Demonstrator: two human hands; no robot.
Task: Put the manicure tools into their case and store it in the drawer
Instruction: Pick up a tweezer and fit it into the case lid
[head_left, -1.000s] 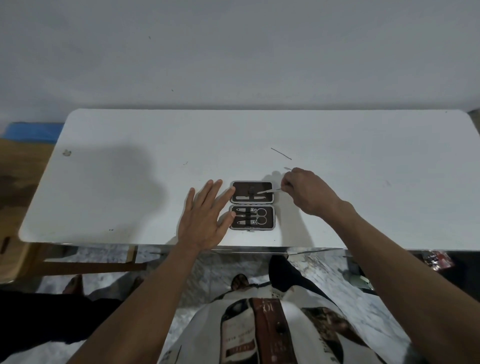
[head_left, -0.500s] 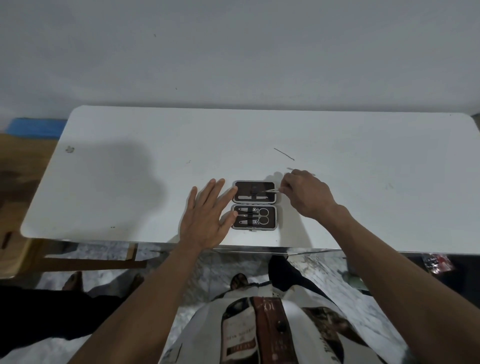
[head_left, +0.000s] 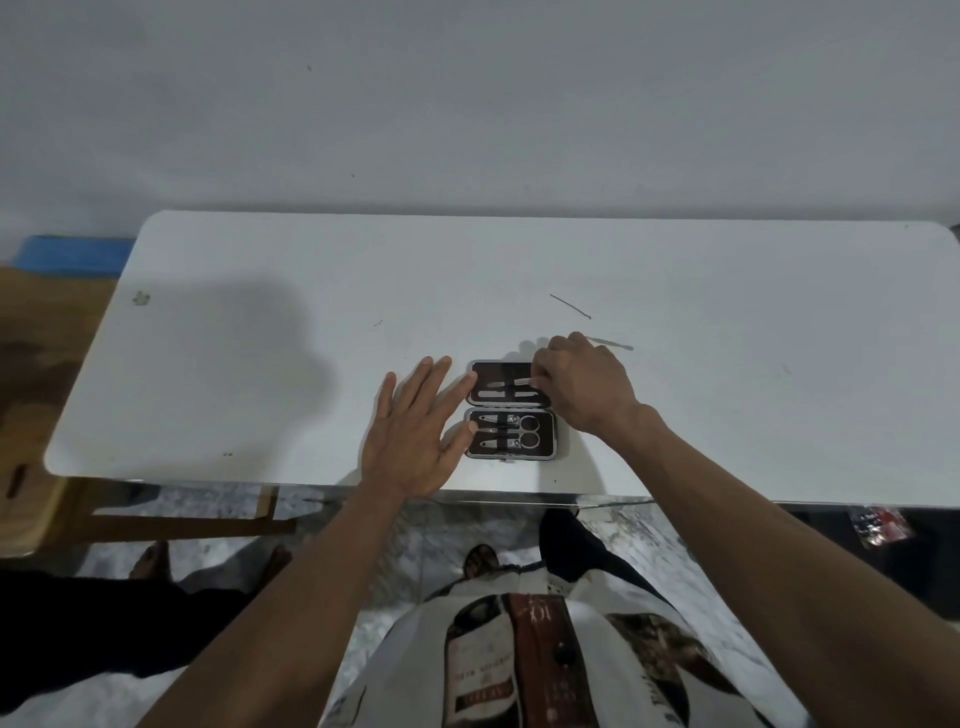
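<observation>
A small dark manicure case lies open near the front edge of the white table. Its near half holds scissors and clippers. In the far half lie two thin metal tools; my right hand pinches the end of the upper tool and holds it over that half. My left hand rests flat with spread fingers, fingertips touching the case's left side. Two more thin tools lie loose on the table: a slim pick and a silver pusher behind my right hand.
A wooden stool or bench stands left of the table, with a blue object behind it. Another person's bare feet are on the marble floor under the table's left side. A red packet lies low right.
My right hand has moved left over the case's far half, bringing the thin tool down into it. My left hand stays flat against the case.
</observation>
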